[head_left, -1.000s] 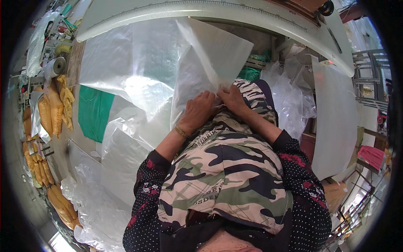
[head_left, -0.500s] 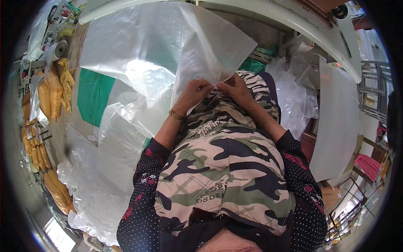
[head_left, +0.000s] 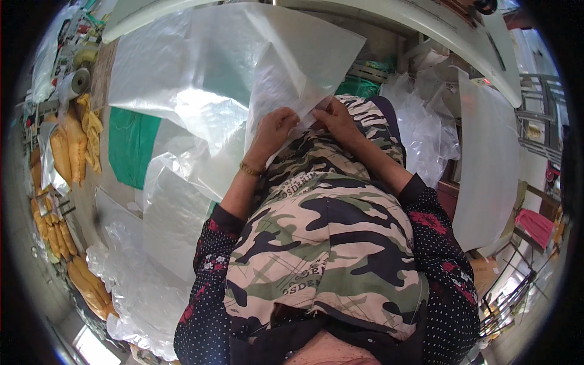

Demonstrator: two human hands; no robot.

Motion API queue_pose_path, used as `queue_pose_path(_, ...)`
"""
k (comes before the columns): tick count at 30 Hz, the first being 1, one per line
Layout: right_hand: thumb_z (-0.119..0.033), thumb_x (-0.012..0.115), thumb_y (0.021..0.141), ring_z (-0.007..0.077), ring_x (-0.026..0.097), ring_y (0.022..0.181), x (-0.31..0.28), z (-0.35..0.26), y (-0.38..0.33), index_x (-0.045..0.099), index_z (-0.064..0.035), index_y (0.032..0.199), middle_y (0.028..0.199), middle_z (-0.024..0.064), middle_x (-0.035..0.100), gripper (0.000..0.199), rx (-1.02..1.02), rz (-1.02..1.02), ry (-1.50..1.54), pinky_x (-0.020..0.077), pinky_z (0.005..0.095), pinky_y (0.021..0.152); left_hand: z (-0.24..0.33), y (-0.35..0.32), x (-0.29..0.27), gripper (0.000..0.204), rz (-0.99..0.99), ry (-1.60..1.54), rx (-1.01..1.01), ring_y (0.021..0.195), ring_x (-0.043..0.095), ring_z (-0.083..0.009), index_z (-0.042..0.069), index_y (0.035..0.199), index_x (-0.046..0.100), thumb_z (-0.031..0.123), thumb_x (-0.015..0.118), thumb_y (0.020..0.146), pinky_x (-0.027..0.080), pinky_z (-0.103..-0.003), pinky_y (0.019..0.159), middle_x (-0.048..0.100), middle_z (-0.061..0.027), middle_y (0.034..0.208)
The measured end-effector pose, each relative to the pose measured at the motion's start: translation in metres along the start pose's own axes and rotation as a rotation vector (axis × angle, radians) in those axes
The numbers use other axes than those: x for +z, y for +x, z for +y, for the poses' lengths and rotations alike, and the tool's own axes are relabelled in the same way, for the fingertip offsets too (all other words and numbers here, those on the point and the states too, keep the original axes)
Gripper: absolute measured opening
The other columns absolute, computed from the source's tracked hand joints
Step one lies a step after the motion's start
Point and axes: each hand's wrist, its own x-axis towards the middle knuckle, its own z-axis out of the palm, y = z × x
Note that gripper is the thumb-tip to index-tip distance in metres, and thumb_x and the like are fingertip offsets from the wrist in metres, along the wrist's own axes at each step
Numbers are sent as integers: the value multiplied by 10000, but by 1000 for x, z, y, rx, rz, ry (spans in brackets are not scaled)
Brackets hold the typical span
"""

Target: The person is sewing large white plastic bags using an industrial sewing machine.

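**A:** Biggest thing in shot is the white table (head_left: 389, 18) curving across the top, and spread over it a wide clear plastic sheet (head_left: 182, 67), shiny where the light hits.

**B:** And under that sheet, left of centre, a green cloth (head_left: 131, 146) shows through. More loose clear plastic (head_left: 143, 286) is heaped at the lower left.

**A:** Centre frame, the camouflage apron (head_left: 328, 243) fills the person's lap, with dark dotted sleeves on either side.

**B:** Now the piece being worked: a translucent white plastic bag (head_left: 298, 67), standing up from the lap and leaning over the table edge, its lower corner right at the hands.

**A:** On the right, a tall white panel (head_left: 486, 170) stands upright, crumpled plastic just beside it.

**B:** Far left, a row of yellow packets (head_left: 64, 152) runs down the rim, with a roll of tape (head_left: 76, 82) above them.

**A:** Down to the hands. Left hand (head_left: 275, 131), bracelet at the wrist, fingers curled closed on the bag's lower edge.

**B:** Right hand (head_left: 333, 118) just beside it, nearly touching, fingertips pinched narrow on that same corner. Both grips are tight on the bag, held just above the apron.
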Motion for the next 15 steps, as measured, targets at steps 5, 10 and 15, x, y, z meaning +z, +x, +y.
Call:
queue_pose_path(5, -164, 578, 933, 148, 641, 819, 12, -18, 39, 623, -11, 1072, 946, 52, 669, 211, -120, 262, 351, 530, 280, 702, 30, -16, 0, 117, 103, 126, 148, 753, 594, -392, 1, 905, 571, 109, 533, 932, 468, -392, 653, 625, -184, 795)
queue_pose_path(10, -169, 527, 981, 69, 533, 629, 32, -72, 36, 636, -39, 915, 746, -13, 594, 182, -297, 390, 458, 423, 243, 548, 61, -38, -42, 121, 367, -223, 80, 613, 465, -120, 51, 887, 559, 144, 550, 963, 403, -279, 560, 494, 5, 704)
queue_pose_path(15, -182, 503, 994, 18, 421, 569, 1, -144, -26, 619, -52, 889, 664, -59, 499, 203, -690, 291, -117, 336, 224, 456, 73, -65, -195, 232, 686, -588, 227, 712, 502, -71, 110, 1043, 593, 324, 526, 984, 403, -202, 609, 539, 34, 833)
